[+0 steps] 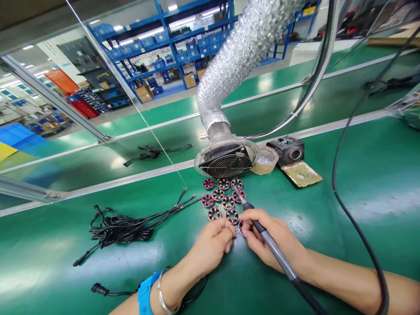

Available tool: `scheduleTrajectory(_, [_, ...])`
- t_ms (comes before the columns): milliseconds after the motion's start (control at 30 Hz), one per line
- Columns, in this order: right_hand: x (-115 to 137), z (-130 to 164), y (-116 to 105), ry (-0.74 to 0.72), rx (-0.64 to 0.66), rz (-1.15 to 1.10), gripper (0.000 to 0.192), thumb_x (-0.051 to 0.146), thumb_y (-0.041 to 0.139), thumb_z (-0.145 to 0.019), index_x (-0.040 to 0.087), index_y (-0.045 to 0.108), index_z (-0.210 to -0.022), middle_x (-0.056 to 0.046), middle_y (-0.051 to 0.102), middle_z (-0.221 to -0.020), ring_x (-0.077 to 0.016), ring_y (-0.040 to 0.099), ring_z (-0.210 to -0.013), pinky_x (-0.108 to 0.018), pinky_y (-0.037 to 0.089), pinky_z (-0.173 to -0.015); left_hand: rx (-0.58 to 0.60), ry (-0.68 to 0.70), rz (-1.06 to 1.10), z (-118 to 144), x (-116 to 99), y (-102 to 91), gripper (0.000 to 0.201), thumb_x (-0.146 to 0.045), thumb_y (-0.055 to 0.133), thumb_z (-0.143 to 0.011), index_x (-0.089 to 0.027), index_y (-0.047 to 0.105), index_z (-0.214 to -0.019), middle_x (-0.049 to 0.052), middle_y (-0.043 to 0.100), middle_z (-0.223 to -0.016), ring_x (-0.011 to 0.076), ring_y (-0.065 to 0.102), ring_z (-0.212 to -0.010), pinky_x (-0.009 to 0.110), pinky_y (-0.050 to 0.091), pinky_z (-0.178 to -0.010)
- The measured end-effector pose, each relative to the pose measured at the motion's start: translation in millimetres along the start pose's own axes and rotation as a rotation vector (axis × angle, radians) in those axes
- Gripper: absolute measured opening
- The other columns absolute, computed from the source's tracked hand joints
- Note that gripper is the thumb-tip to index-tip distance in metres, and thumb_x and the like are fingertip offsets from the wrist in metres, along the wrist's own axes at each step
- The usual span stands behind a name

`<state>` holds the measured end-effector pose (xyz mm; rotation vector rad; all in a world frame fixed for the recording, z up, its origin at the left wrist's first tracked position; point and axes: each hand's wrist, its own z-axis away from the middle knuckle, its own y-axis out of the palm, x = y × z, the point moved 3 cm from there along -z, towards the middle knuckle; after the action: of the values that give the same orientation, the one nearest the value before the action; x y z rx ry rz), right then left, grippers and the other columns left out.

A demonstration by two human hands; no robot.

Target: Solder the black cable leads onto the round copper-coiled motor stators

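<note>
Blue band (146,292) on, our left hand (213,243) clenches, contents unclear; our right hand (285,235) grips an iron (276,252) beside ring-shaped coils (228,202) before the fan (226,162).

Coils (228,202) lie on bench (311,223), before the extractor fan (226,163); cable bundle (121,231) to their left; soldering stand (288,151) behind, to their right.
</note>
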<state>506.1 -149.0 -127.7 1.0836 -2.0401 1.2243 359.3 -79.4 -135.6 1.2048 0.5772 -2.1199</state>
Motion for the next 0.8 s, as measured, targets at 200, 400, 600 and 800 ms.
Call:
scheduleTrajectory(200, [-1.1, -0.2, -1.0, -0.041, 0.013, -0.007, 0.030, 0.007, 0.051, -0.086, 0.022, 0.054, -0.112, 0.000, 0.066, -0.083, -0.0114, 0.065, -0.069, -0.021, 0.053, -0.066, 0.007, 0.046, -0.037, -0.8, 1.3, 0.5, 0.016, -0.029, 0.047, -0.082, -0.019, 0.048, -0.069, -0.009, 0.039, -0.045, 0.0074, 0.026, -0.042, 0.021, 0.021, -0.047])
scheduleTrajectory(400, [0.5, 1.1, -12.2, -0.099, -0.002, -0.006, 0.029, 0.006, 0.051, -0.089, 0.021, 0.058, -0.113, -0.004, 0.070, -0.093, -0.0126, 0.068, -0.079, -0.023, 0.055, -0.073, 0.018, 0.050, -0.034, -0.6, -0.2, 1.1, 0.014, -0.027, 0.045, -0.080, -0.019, 0.048, -0.069, -0.009, 0.038, -0.045, 0.0075, 0.026, -0.042, 0.021, 0.021, -0.046])
scheduleTrajectory(600, [14.1, 9.4, -43.4, -0.148, 0.005, 0.016, 0.040, 0.013, 0.051, -0.089, 0.019, 0.057, -0.128, -0.004, 0.064, -0.082, -0.0152, 0.062, -0.068, -0.027, 0.050, -0.059, 0.018, 0.042, -0.004, -0.5, 0.0, 1.1, 0.014, -0.029, 0.047, -0.079, -0.019, 0.050, -0.070, -0.009, 0.039, -0.045, 0.0079, 0.028, -0.043, 0.021, 0.022, -0.046])
scheduleTrajectory(800, [24.2, 17.3, -55.7, -0.105, 0.045, -0.078, 0.029, 0.015, 0.048, -0.083, 0.021, 0.059, -0.108, 0.001, 0.052, -0.064, -0.0143, 0.049, -0.053, -0.029, 0.035, -0.051, 0.020, 0.051, -0.004, -1.3, 2.3, 0.8, 0.013, -0.027, 0.045, -0.078, -0.019, 0.050, -0.068, -0.008, 0.040, -0.044, 0.0083, 0.030, -0.044, 0.022, 0.023, -0.046])
